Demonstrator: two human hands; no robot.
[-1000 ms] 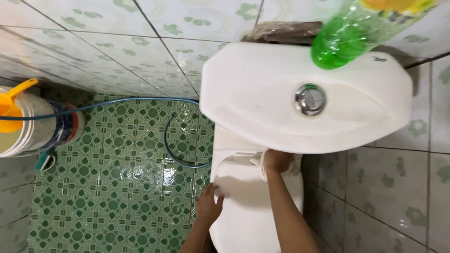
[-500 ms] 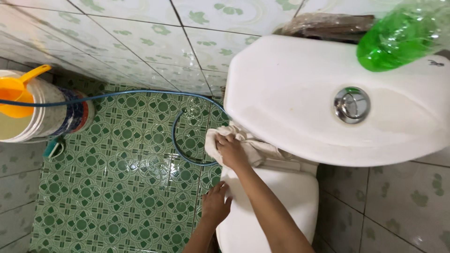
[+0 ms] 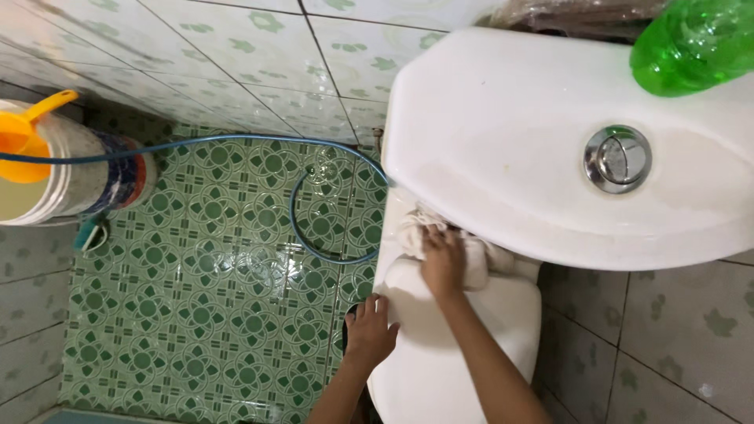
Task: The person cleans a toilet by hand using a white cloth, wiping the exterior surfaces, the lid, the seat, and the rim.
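Below the cistern (image 3: pixel 510 149), right hand (image 3: pixel 442 261) presses cloth (image 3: pixel 471 255) flat; left hand (image 3: pixel 371 331), fingers spread, braces toilet lid (image 3: pixel 471 345).

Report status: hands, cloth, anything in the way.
Right hand pressing white cloth behind toilet lid. Left hand on lid edge. Tank overhangs cloth.

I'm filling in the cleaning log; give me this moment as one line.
right hand: presses white cloth below tank | left hand: rests on toilet lid edge

left hand (image 3: pixel 371 328): palm down, fingers spread flat, forearm reaching up from below; right hand (image 3: pixel 442 261): fingers curled, pressing down, arm extended forward
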